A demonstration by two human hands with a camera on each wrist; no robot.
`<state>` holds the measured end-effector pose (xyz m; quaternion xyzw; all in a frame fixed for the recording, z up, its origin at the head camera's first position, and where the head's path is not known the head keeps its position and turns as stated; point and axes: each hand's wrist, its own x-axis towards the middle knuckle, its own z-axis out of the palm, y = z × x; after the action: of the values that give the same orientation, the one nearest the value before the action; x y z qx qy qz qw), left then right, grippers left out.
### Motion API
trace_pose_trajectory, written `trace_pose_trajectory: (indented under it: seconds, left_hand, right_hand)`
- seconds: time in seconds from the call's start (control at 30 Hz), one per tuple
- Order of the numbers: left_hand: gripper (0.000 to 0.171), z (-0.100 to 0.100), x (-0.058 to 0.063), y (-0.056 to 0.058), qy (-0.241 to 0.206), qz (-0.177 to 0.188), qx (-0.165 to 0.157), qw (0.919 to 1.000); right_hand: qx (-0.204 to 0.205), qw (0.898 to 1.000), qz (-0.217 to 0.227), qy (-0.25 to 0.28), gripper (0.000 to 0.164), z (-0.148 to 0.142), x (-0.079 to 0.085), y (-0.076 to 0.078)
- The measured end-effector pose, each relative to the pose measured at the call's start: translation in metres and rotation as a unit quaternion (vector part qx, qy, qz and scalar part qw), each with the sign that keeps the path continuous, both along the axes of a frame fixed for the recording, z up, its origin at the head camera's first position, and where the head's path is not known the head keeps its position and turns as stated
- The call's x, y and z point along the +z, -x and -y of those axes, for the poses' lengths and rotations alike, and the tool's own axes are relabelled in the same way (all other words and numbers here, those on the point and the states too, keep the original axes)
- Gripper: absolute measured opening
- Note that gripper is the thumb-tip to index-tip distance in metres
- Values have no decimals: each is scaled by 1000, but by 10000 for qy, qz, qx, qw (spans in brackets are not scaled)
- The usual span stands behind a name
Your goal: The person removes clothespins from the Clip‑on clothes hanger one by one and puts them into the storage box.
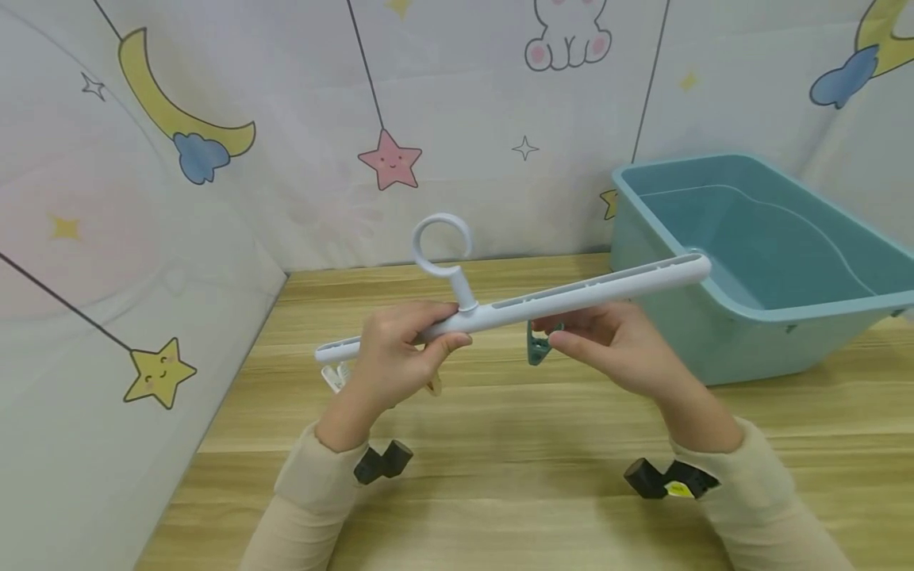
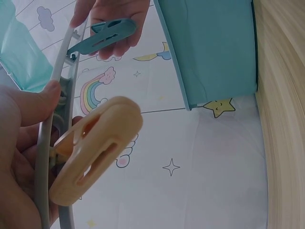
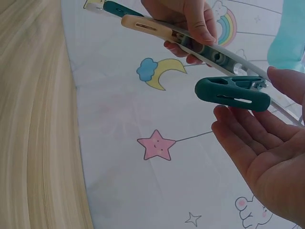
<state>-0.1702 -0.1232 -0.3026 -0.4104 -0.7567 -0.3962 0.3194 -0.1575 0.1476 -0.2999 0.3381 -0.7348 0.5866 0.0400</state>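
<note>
A pale plastic clip hanger (image 1: 593, 287) with a ring-shaped hook (image 1: 443, 218) is held up above the table, its bar tilted with the right end higher. My left hand (image 1: 396, 349) grips the bar just left of the hook. Clips hang under the bar: a whitish one (image 1: 334, 377) at the left end, a tan one (image 2: 95, 150) by my left hand, and a dark green one (image 3: 233, 94) at my right hand. My right hand (image 1: 621, 345) has loosely extended fingers beside and below this green clip, with the thumb near the bar. Another green clip (image 3: 121, 9) shows beyond the tan one.
A blue-green plastic tub (image 1: 714, 341) stands on the right of the wooden table (image 1: 500, 492), behind the hanger's right end. A pale cloth (image 1: 300, 159) printed with moons and stars hangs at the back and left.
</note>
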Motion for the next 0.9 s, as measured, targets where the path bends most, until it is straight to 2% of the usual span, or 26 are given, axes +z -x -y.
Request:
trace_pose_trajectory:
  seconds: [0.17,0.27,0.5,0.77,0.9]
  left_hand:
    - [26,0,0,0,-14,-26,3,10000]
    - [26,-1,0,0,-21,-51,6,10000]
    - [27,-2,0,-1,-51,-37,26,10000]
    - [27,-1,-1,0,26,-59,138,9999]
    - [27,-1,0,-1,57,-35,176,9998]
  right_hand:
    - [355,9986,-157,359,23,7,-5,4]
    - [429,9983,-104,389,21,11,-8,4]
    - [-199,9984,514,-90,28,17,-10,-3]
    - [-591,9931,989,218,31,22,-14,-4]
    - [-677,9905,1179,206,31,24,-16,-3]
